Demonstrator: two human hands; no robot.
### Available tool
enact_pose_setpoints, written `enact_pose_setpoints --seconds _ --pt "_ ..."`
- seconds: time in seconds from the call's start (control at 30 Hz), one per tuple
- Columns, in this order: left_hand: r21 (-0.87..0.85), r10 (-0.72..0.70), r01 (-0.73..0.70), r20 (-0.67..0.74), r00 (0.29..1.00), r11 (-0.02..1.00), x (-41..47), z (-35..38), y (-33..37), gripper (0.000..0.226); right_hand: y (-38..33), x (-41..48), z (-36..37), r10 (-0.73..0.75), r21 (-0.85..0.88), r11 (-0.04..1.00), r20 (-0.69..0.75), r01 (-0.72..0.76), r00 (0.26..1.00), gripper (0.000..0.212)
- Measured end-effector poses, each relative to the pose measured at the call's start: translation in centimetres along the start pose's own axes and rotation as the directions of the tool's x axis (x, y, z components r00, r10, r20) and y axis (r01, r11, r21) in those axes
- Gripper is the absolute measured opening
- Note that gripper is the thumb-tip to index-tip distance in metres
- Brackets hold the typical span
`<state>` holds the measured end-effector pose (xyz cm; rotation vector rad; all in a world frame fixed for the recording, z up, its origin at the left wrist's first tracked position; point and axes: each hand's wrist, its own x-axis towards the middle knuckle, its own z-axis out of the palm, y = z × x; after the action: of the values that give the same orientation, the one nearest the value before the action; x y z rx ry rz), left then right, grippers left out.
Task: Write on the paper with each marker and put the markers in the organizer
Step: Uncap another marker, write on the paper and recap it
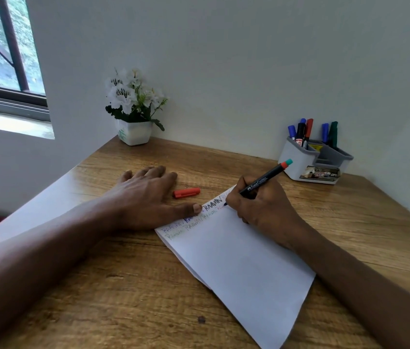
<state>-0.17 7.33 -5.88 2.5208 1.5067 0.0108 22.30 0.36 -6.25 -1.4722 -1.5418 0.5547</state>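
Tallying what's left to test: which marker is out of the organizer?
The black-barrelled marker in the right hand; the others stand capped in the organizer.

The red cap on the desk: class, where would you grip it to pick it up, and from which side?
Pinch the red cap across its middle, coming from above. It lies flat on the desk, long axis left to right, so both long sides are exposed. The left hand rests flat right beside it and is free; the right hand holds the pen.
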Motion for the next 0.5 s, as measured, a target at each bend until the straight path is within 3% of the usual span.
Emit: enact_pose_setpoints --seconds 0.5 --pt "0.006 0.018 -0.018 -0.006 1.000 1.000 -0.14 -0.04 0.01 0.112 0.03 -0.10 0.18 0.028 0.027 0.999 -0.042 -0.027 0.999 0.023"
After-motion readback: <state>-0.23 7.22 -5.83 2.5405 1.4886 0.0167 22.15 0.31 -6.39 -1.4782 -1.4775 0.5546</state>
